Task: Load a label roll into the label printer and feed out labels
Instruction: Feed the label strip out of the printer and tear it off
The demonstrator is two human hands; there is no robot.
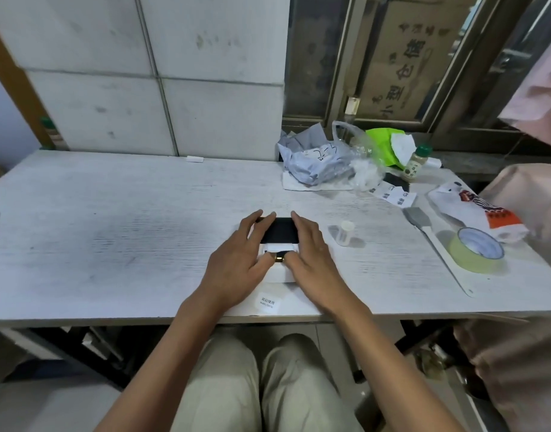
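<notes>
A small white label printer [279,272] with a black top panel [280,230] lies on the white table near its front edge. My left hand [237,257] holds its left side, fingers over the black panel. My right hand [308,254] grips its right side. Both thumbs meet at a small gold button on the white front part. A strip of white labels [269,302], one printed "welcome", sticks out of the printer toward me. The label roll itself is hidden inside.
A small white vial [345,233] stands just right of the printer. Farther right lie a silicone brush [423,226], a yellow-green tape roll [476,254] and a printed bag [476,210]. Plastic bags and a spice bottle [416,163] crowd the back right.
</notes>
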